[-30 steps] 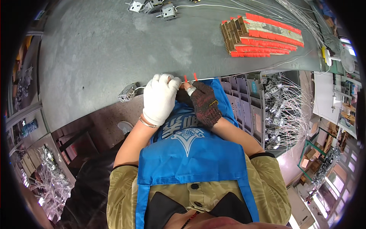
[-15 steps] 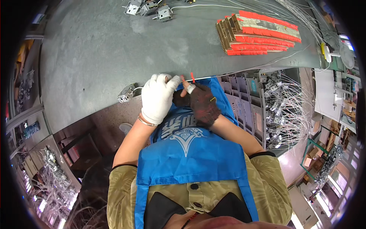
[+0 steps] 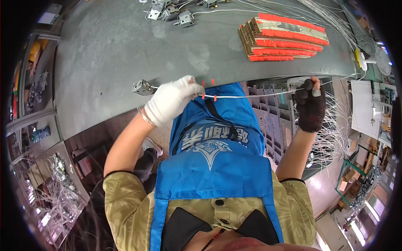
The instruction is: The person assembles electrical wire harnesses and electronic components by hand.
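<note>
A thin white cable [image 3: 255, 96] runs taut between my two hands, in front of the table's near edge. My left hand [image 3: 172, 99], in a white glove, pinches it close to a small metal box-shaped part [image 3: 143, 88] at the table edge, where the cable starts. Two red tape pieces [image 3: 209, 97] wrap the cable just right of those fingers. My right hand [image 3: 310, 102], in a dark fingerless glove, is closed round the cable farther right, and the cable's tail runs on past it. Two more short red strips stick to the table edge behind the cable.
Strips of wood edged with red tape [image 3: 289, 37] are stacked at the back right of the grey table [image 3: 113, 62]. Several metal parts [image 3: 169, 12] with cables lie at the far edge. A rack [image 3: 272, 119] and a bunch of cabled parts [image 3: 331, 125] stand below, at the right.
My right hand has slid far right along the cable, which is now stretched straight. My left hand keeps its hold near the metal part. Two red tapes now show on the cable.
</note>
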Action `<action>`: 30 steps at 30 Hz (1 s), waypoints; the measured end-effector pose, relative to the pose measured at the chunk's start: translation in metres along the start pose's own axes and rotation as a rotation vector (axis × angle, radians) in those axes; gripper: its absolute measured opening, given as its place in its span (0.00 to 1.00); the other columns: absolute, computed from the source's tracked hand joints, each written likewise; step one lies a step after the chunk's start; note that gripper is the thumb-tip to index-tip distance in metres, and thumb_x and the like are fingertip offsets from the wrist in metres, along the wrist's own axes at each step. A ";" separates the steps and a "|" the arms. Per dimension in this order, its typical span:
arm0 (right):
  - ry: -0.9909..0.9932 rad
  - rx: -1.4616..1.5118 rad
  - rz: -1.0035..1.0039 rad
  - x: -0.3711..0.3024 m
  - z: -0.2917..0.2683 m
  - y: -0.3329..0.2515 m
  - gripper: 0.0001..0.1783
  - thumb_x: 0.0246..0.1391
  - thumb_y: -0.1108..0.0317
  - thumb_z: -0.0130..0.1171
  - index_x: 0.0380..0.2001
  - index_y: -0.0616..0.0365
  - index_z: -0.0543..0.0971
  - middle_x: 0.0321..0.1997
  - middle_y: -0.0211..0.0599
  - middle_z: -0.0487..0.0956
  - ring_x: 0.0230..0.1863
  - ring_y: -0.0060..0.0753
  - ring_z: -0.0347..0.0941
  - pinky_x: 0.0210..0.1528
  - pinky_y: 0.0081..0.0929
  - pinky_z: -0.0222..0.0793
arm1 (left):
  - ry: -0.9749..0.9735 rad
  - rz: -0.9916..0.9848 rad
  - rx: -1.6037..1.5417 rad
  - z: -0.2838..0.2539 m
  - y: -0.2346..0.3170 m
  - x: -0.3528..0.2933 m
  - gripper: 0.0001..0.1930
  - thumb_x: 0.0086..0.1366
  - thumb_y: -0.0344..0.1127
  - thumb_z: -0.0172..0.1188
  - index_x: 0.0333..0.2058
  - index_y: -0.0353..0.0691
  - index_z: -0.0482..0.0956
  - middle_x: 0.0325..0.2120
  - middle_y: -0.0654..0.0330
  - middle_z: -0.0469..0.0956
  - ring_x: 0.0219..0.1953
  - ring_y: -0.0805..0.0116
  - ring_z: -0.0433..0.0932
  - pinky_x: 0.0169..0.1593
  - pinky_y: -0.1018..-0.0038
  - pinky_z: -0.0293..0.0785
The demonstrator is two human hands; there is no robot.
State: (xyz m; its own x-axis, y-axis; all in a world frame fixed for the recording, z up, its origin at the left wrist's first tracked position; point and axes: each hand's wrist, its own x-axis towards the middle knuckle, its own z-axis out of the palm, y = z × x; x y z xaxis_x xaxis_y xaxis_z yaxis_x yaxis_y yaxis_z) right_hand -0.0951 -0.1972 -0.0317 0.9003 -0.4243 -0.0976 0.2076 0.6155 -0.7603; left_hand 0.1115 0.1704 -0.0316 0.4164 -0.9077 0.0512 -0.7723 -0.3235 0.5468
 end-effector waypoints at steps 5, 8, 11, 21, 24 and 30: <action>0.011 -0.177 -0.128 0.004 0.022 -0.018 0.17 0.63 0.59 0.58 0.51 0.56 0.74 0.35 0.27 0.72 0.31 0.23 0.65 0.29 0.21 0.61 | -0.485 -0.416 -0.748 -0.028 -0.011 0.029 0.09 0.64 0.30 0.58 0.42 0.36 0.79 0.31 0.62 0.79 0.28 0.72 0.77 0.32 0.74 0.73; 0.056 -0.255 -0.192 0.002 0.041 -0.029 0.18 0.63 0.59 0.58 0.51 0.57 0.74 0.34 0.26 0.71 0.29 0.22 0.63 0.26 0.20 0.60 | -0.588 -0.571 -0.956 -0.030 -0.013 0.037 0.15 0.61 0.33 0.65 0.44 0.32 0.78 0.29 0.65 0.80 0.29 0.76 0.74 0.34 0.78 0.71; 0.038 -0.184 -0.220 0.004 0.048 -0.039 0.17 0.65 0.59 0.56 0.52 0.57 0.74 0.33 0.25 0.69 0.27 0.20 0.60 0.25 0.18 0.58 | -0.472 -0.383 -0.758 -0.026 0.001 0.031 0.13 0.62 0.35 0.64 0.43 0.35 0.79 0.29 0.64 0.79 0.30 0.76 0.74 0.36 0.77 0.72; 0.026 -0.301 -0.261 0.012 0.050 -0.044 0.19 0.63 0.59 0.57 0.52 0.57 0.74 0.31 0.27 0.72 0.27 0.22 0.66 0.25 0.20 0.60 | -0.146 0.076 0.178 -0.014 0.022 0.026 0.15 0.61 0.31 0.60 0.47 0.47 0.78 0.38 0.55 0.80 0.35 0.55 0.81 0.37 0.68 0.78; 0.071 -0.350 -0.237 0.010 0.062 -0.052 0.19 0.63 0.60 0.57 0.53 0.59 0.74 0.30 0.27 0.71 0.28 0.21 0.65 0.27 0.21 0.61 | 0.044 0.326 -0.192 0.011 -0.011 0.038 0.14 0.64 0.30 0.57 0.49 0.46 0.78 0.34 0.58 0.80 0.28 0.63 0.79 0.31 0.70 0.76; 0.039 -0.250 -0.266 0.013 0.062 -0.127 0.18 0.66 0.63 0.52 0.53 0.64 0.71 0.27 0.24 0.66 0.26 0.19 0.58 0.28 0.17 0.56 | -0.477 -0.178 -0.708 -0.019 0.004 0.038 0.12 0.69 0.29 0.54 0.50 0.38 0.76 0.34 0.63 0.77 0.31 0.76 0.75 0.32 0.77 0.77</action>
State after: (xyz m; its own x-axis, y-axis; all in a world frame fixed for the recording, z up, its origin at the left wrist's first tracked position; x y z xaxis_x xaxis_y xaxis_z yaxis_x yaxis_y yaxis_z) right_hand -0.0862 -0.2395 0.1040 0.8109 -0.5759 0.1038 0.3280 0.3005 -0.8956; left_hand 0.1337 0.1397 -0.0112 0.1347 -0.9259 -0.3530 -0.1690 -0.3725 0.9125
